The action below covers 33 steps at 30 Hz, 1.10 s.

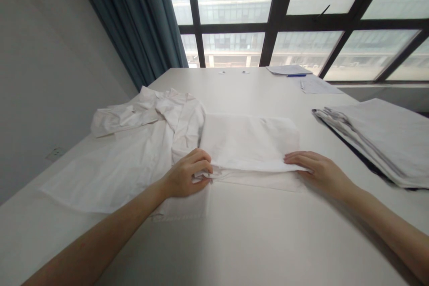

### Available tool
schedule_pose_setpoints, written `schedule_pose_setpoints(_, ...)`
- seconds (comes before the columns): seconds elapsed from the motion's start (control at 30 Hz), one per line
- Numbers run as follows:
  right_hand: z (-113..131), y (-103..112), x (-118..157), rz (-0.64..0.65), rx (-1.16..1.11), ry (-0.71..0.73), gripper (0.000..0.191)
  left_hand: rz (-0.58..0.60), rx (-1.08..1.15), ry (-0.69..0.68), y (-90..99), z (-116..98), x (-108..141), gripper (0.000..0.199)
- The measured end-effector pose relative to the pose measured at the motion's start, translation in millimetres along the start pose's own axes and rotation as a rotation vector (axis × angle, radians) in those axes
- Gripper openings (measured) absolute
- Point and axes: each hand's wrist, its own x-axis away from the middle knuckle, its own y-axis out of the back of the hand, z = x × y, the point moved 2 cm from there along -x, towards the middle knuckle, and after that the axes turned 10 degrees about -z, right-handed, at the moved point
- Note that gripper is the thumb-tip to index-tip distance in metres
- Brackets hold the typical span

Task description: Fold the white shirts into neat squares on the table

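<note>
A folded white garment [248, 138] lies flat on the white table, its near edge showing two layers. My left hand [189, 172] is closed on that edge's left corner, thumb below and fingers above. At the right corner, my right hand [318, 172] pinches the same edge, fingers on top and the thumb hidden beneath. Left of it spreads a crumpled white shirt [134, 165] with sleeves bunched at its top. The shirt touches the folded garment; whether the two are joined I cannot tell.
On the right rests a stack of folded white cloth [385, 138] with a dark layer beneath. Papers [288, 70] and a blue pen [296, 75] lie at the far right. A blue curtain [140, 18] and windows stand behind the white table [268, 237]; a wall is left.
</note>
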Motion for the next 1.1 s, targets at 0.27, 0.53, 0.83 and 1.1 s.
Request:
schedule_pose_setpoints(0.27,22,9,-8,-0.056,-0.064,0.134,0.029,-0.096,0.084,0.146,2.3,7,2,0.014)
schedule_pose_setpoints(0.53,37,25,-12,-0.165,-0.165,0.144,0.03,-0.132,0.014,0.024,3.2,4,2,0.014)
schedule_pose_setpoints(0.83,34,6,-15,0.264,-0.342,0.079,0.02,-0.007,-0.064,0.003,2.7,3,1,0.011)
schedule_pose_setpoints(1.1,40,7,-19,0.398,-0.299,0.022,0.019,-0.041,-0.071,0.012,5.5,7,-1,0.023)
